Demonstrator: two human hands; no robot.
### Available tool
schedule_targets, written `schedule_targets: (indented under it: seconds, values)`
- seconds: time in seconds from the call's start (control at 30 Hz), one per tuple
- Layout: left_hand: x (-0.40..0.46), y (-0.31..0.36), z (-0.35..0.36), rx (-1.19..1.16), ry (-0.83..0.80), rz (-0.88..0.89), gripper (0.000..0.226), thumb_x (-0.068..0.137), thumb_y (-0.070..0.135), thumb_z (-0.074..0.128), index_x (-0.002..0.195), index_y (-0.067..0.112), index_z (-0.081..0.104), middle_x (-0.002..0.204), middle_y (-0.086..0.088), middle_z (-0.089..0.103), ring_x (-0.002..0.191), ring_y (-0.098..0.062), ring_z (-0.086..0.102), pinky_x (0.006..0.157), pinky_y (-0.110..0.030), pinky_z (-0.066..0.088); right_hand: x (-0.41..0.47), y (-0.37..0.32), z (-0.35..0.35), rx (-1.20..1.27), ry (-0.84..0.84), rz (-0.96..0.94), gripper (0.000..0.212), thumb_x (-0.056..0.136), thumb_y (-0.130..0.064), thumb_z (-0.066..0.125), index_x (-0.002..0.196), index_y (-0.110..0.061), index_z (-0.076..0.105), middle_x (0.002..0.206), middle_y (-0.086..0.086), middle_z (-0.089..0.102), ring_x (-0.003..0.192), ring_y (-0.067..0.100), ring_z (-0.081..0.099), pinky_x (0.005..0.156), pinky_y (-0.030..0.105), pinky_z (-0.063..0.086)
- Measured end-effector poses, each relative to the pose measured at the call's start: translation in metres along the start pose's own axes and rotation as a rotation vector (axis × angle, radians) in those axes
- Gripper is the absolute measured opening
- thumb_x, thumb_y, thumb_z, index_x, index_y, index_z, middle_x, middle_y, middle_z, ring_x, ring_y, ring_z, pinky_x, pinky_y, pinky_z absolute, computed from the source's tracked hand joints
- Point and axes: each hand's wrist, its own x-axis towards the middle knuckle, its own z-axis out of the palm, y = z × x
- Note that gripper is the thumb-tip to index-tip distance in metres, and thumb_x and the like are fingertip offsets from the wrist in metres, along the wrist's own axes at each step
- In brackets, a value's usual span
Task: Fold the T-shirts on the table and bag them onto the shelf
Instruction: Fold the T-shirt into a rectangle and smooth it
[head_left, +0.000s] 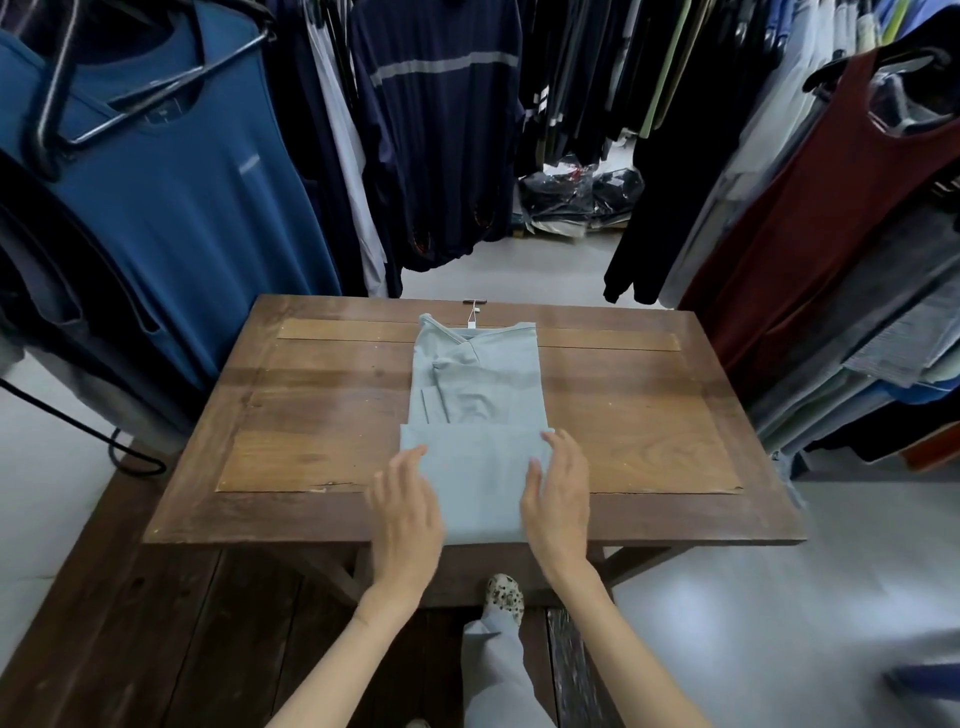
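Observation:
A pale grey-green T-shirt lies on the wooden table, folded into a narrow strip with its V-neck at the far end. Its lower part is folded up over itself near the front edge. A white tag sticks out past the collar. My left hand rests flat with straight fingers along the left edge of the folded lower part. On the right edge of that same part lies my right hand, fingers also straight. Neither hand grips the cloth.
Racks of hanging clothes close in on both sides: a blue shirt at left, a dark red tank top at right, dark garments behind. Bagged clothes lie on the floor beyond the table. My leg and shoe show below the table.

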Motion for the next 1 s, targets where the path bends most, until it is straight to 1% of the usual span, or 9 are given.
schedule_targets:
  seconds: [0.07,0.13,0.23,0.33,0.53,0.63,0.83,0.9,1.0]
  values:
    - [0.016,0.016,0.020,0.064,-0.189,0.151,0.043,0.094,0.014,0.035,0.135,0.011,0.046,0.144,-0.010,0.043,0.134,-0.028,0.038,0.109,-0.046,0.034,0.007,-0.020,0.011,0.102,-0.181,-0.052,0.039,0.101,-0.023,0.031,0.133,-0.010,0.049,0.148,0.008,0.038,0.136,0.018,0.034,0.110,0.025,0.028]
    - [0.025,0.021,0.040,0.130,-0.420,0.170,0.056,0.099,0.022,0.038,0.151,0.013,0.020,0.160,-0.006,0.010,0.147,-0.023,0.002,0.119,-0.042,0.004,0.011,-0.028,0.024,0.190,-0.375,0.001,0.040,0.103,-0.019,0.032,0.142,-0.012,0.041,0.156,0.002,0.026,0.143,0.012,0.022,0.113,0.020,0.019]
    - [0.024,0.009,0.052,0.251,-0.572,0.135,0.057,0.096,0.043,0.000,0.148,0.024,-0.013,0.157,0.004,-0.018,0.143,-0.018,-0.021,0.114,-0.041,-0.017,0.009,-0.007,0.041,-0.021,-0.508,-0.014,0.060,0.101,-0.044,0.012,0.152,-0.011,0.016,0.161,0.003,0.006,0.148,0.013,0.000,0.115,0.021,-0.004]
    - [0.025,-0.006,0.048,0.220,-0.564,0.141,0.064,0.088,0.050,-0.011,0.149,0.032,-0.011,0.156,0.008,-0.021,0.144,-0.015,-0.022,0.113,-0.038,-0.018,0.007,0.017,0.043,-0.245,-0.492,-0.132,0.088,0.081,-0.063,-0.024,0.153,-0.017,0.000,0.159,-0.002,-0.008,0.145,0.009,-0.014,0.115,0.027,-0.014]
    - [0.031,-0.027,0.041,0.154,-0.570,0.039,0.065,0.089,0.053,-0.006,0.150,0.033,-0.008,0.157,0.006,-0.018,0.144,-0.012,-0.020,0.114,-0.038,-0.018,0.011,0.022,0.037,-0.324,-0.491,-0.157,0.084,0.081,-0.068,-0.023,0.148,-0.021,-0.007,0.157,-0.003,-0.010,0.147,0.015,-0.009,0.115,0.034,-0.015]
    - [0.032,-0.042,0.032,0.217,-0.572,0.009,0.068,0.086,0.052,-0.011,0.150,0.029,-0.010,0.156,0.008,-0.019,0.143,-0.015,-0.023,0.113,-0.043,-0.019,0.013,0.027,0.032,-0.370,-0.547,-0.132,0.088,0.072,-0.072,-0.030,0.147,-0.027,-0.015,0.155,-0.009,-0.021,0.145,0.012,-0.018,0.115,0.043,-0.015]
    - [0.041,-0.075,0.010,0.258,-0.616,0.004,0.066,0.089,0.050,-0.005,0.148,0.023,-0.013,0.157,0.003,-0.019,0.141,-0.021,-0.026,0.112,-0.052,-0.017,0.023,0.058,0.005,-0.421,-0.524,-0.060,0.098,0.070,-0.068,-0.035,0.153,-0.024,-0.006,0.159,-0.001,-0.016,0.146,0.019,-0.016,0.118,0.053,-0.004]
    - [0.040,-0.069,0.000,0.168,-0.541,0.047,0.065,0.091,0.051,0.000,0.149,0.023,-0.010,0.158,0.004,-0.014,0.143,-0.016,-0.023,0.114,-0.046,-0.017,0.025,0.059,-0.006,-0.377,-0.475,-0.059,0.100,0.074,-0.068,-0.031,0.154,-0.016,0.003,0.158,0.002,-0.013,0.146,0.019,-0.014,0.119,0.053,0.002]
    - [0.032,-0.046,-0.008,0.080,-0.550,0.272,0.072,0.092,0.064,0.009,0.151,0.024,-0.006,0.158,0.009,-0.012,0.143,-0.006,-0.020,0.116,-0.036,-0.018,0.014,0.049,-0.017,-0.265,-0.493,-0.243,0.092,0.085,-0.076,-0.001,0.153,-0.015,0.006,0.158,0.004,-0.010,0.147,0.020,-0.013,0.120,0.041,0.000]
